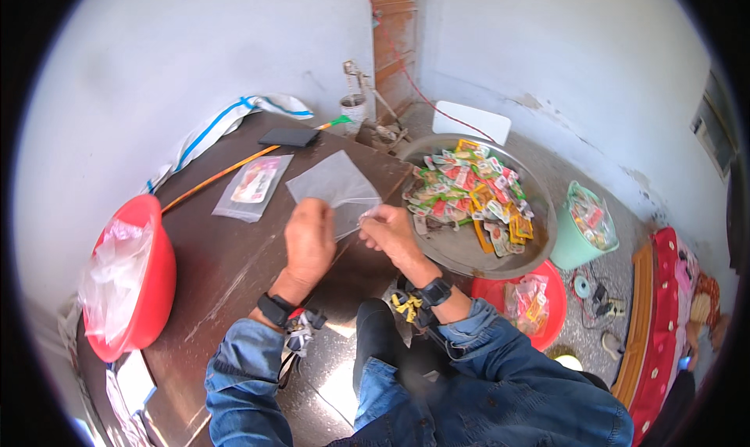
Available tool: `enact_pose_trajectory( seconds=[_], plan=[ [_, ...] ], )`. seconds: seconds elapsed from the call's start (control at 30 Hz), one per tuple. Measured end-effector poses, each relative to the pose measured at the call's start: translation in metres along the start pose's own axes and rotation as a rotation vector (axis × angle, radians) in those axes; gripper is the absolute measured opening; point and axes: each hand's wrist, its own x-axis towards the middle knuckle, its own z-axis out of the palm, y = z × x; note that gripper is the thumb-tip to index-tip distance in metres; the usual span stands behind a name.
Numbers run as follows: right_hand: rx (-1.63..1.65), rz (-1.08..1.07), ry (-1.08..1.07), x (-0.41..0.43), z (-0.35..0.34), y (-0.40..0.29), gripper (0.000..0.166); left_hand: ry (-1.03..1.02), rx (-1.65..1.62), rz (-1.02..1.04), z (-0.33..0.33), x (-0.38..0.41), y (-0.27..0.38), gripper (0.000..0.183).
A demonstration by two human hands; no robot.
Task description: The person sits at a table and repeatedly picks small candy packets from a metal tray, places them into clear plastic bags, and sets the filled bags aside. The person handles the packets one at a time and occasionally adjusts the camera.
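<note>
A clear plastic bag (pixel 335 180) lies at the near edge of the dark wooden table (pixel 234 283), its near edge between my hands. My right hand (pixel 389 230) pinches the bag's corner with thumb and fingertips. Beside the bag's left part is my left hand (pixel 310 236), fingers curled; whether it grips the film is hidden. Left of this bag, a zip bag with a printed card inside (pixel 253 188) lies flat. To the right stands a wide metal basin (pixel 542 236) with a heap of small colourful printed packets (pixel 469 183).
A red basin (pixel 161 271) of clear bags stands at the left. A black flat object (pixel 289 137) and an orange stick (pixel 222 177) lie at the back. Right, on the floor, are a green bucket (pixel 571 245) and another red basin (pixel 556 306) with filled bags. Another person's hand shows far right.
</note>
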Motion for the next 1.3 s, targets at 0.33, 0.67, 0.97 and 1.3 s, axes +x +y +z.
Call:
enact_pose_trajectory(
  seconds=[0.33,0.67,0.97,1.3],
  plan=[
    [-0.656,-0.478,0.375,0.040,-0.020,0.001,0.033,-0.224,0.193,0.129,0.001,-0.001,0.010,0.018],
    [-0.590,-0.644,0.425,0.053,-0.013,0.021,0.031,-0.275,0.188,0.064,-0.005,0.002,0.009,0.005],
    [-0.072,-0.452,-0.126,0.042,-0.065,0.013,0.042,-0.313,0.365,-0.101,-0.007,0.000,-0.003,0.004],
    [0.029,0.095,0.388,0.145,-0.221,0.099,0.029,-0.454,0.352,-0.321,-0.005,0.006,0.007,0.004]
  ],
)
